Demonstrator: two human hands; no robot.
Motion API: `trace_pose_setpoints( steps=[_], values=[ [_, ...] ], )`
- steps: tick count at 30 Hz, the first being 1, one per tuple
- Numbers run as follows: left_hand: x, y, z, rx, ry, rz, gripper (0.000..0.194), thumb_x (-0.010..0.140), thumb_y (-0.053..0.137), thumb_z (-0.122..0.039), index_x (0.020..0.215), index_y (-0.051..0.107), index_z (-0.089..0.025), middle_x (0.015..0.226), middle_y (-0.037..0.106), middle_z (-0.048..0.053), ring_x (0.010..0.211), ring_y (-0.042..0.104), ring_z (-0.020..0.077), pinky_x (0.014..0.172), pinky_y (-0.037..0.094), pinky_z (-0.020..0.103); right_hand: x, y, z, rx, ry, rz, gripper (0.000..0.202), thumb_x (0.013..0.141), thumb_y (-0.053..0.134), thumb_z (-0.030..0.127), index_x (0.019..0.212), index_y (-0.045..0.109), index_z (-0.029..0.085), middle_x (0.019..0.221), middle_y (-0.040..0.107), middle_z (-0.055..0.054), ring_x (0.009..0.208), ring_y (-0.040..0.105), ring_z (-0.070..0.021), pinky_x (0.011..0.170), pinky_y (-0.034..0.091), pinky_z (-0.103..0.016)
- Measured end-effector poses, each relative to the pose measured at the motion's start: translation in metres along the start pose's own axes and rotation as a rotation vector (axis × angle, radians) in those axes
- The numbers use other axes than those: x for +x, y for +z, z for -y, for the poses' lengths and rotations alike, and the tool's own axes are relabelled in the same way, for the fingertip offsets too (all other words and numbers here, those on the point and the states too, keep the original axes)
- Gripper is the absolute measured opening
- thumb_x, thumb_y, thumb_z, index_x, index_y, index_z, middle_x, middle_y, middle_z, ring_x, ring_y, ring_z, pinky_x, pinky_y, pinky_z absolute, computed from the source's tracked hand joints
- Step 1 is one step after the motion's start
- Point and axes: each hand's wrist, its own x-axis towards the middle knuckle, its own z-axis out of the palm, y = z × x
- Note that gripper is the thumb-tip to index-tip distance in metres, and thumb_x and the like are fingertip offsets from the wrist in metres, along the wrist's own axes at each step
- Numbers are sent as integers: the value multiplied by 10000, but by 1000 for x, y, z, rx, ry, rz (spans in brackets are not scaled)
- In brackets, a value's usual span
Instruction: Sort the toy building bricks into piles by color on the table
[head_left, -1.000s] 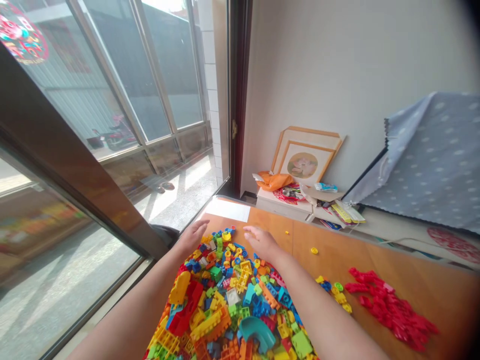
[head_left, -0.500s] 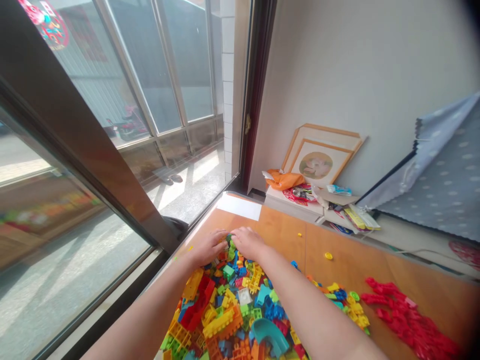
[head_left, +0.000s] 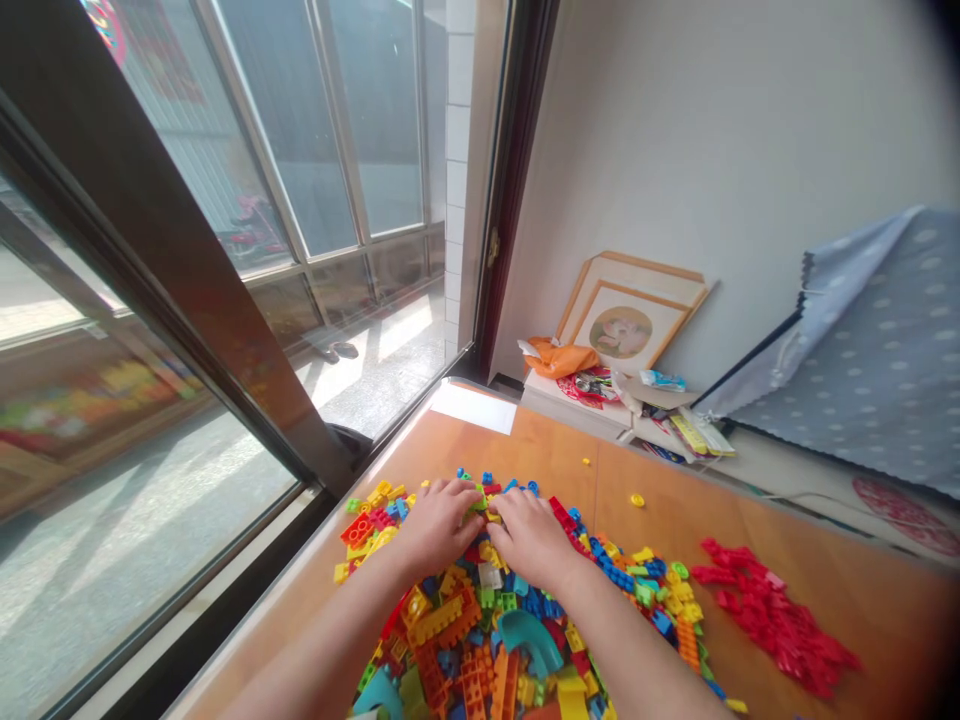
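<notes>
Colourful toy bricks (head_left: 457, 620) lie in a wide heap on the wooden table (head_left: 555, 445). My left hand (head_left: 446, 517) rests on the far part of the heap, fingers spread and curving over the bricks. Close beside it, my right hand (head_left: 529, 530) touches the bricks with its fingers apart. A green brick (head_left: 478, 497) shows between the two hands. Nearer the table's front, a teal curved piece (head_left: 531, 643) lies among orange and yellow bricks. Neither hand visibly grips a brick; what lies under the palms is hidden.
Red pieces (head_left: 780, 610) form a separate pile at the right. A yellow round piece (head_left: 637, 500) and white paper (head_left: 472, 408) lie farther back. A glass door (head_left: 150, 480) borders the table's left side. Beyond the table stand a framed picture (head_left: 621, 330) and an orange bag (head_left: 559, 358).
Both hands have come back toward me and moved slightly apart. Bricks now lie more spread out at the heap's far edge and on both sides. The view has shifted slightly.
</notes>
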Motion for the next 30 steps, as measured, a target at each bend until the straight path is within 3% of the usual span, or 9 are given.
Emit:
trace_pose_setpoints(
  steps=[5,10,14,17,20,23,26,28,30],
  values=[
    [-20,9,-33,-21,-31,-26,265,1003,478,-328,1148,697,-294,1238,670,70,1128,579,277,961,455,457,-35,0,8,61,17,-61,245,936,563,280,1170,632,255,1142,667,-88,1120,577,-281,997,401,-427],
    [-39,17,-58,-77,-52,-56,308,1018,442,-329,1245,646,-285,1331,644,96,1233,571,281,1019,449,495,-65,2,10,133,-3,-95,257,937,534,222,1172,631,257,1162,668,-76,1091,587,-271,990,429,-422],
    [-50,10,-74,-111,4,-30,294,1007,484,-366,1242,654,-318,1308,671,87,1301,561,285,1161,318,593,-86,1,12,163,-39,-108,259,928,525,177,1138,653,260,1141,689,-72,1094,597,-268,1033,417,-444],
    [-56,-1,-71,-143,11,-48,296,999,509,-403,1237,674,-345,1290,692,73,1316,561,287,1223,226,610,-98,-6,14,207,-49,-121,201,942,549,213,1083,677,277,1077,718,-56,1058,619,-259,1063,402,-465],
    [-59,-15,-43,-195,-58,-187,310,984,530,-457,1211,700,-331,1304,693,68,1297,581,277,1213,316,528,-106,-13,7,281,-35,-164,187,967,539,259,1063,696,287,1058,733,-43,1034,635,-242,1012,448,-434],
    [-64,-30,11,-275,-263,-371,401,964,513,-543,1206,706,-288,1314,690,76,1267,605,288,1150,427,479,-106,-16,-22,331,16,-261,236,987,500,301,1087,713,280,1107,730,-61,1074,638,-240,982,485,-410],
    [-72,-40,71,-286,-501,-520,542,932,487,-630,1250,680,-236,1292,700,90,1241,622,306,1131,448,480,-97,-17,-80,298,154,-407,306,988,475,360,1152,711,255,1230,697,-91,1190,606,-256,1062,459,-430],
    [-79,-40,104,-270,-586,-528,609,924,469,-654,1302,657,-215,1370,660,97,1308,579,317,1168,404,487,-89,-17,-128,217,297,-461,372,974,461,363,1234,688,224,1302,666,-113,1258,576,-267,1112,425,-443],
    [-86,-35,128,-296,-627,-510,679,929,434,-675,1354,626,-181,1453,601,115,1368,531,321,1203,355,486,-79,-16,-176,124,445,-437,451,967,431,327,1342,636,185,1392,614,-141,1322,538,-271,1140,396,-431]
  ],
)
